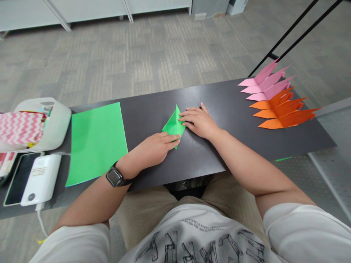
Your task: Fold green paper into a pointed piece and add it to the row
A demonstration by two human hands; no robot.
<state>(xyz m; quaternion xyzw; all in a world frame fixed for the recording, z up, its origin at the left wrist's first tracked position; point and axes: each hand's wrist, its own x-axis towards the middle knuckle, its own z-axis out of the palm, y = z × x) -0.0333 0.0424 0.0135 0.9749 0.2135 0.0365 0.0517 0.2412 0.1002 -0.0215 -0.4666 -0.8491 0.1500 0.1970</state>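
A small green sheet of paper (pixel 171 125), folded into a kite-like diamond with a pointed top, lies on the dark table in front of me. From the lower left, my left hand (pixel 156 148) holds it down, its fingers close together across the bottom part. My right hand (pixel 201 122) rests at the paper's right edge with fingers outstretched and thumb apart, the fingertips touching the fold. Parts of the paper are covered by the fingers of both hands. A black smartwatch (pixel 114 176) is on my left wrist.
Larger green paper (pixel 95 142) lies flat on the table (pixel 153 171) to the left. Beyond it are a white basket (pixel 61 120), a phone (pixel 20 179) and a white power bank (pixel 41 179) with a cable. Folded pink (pixel 265 86) and orange paper cranes (pixel 282 113) line the right end.
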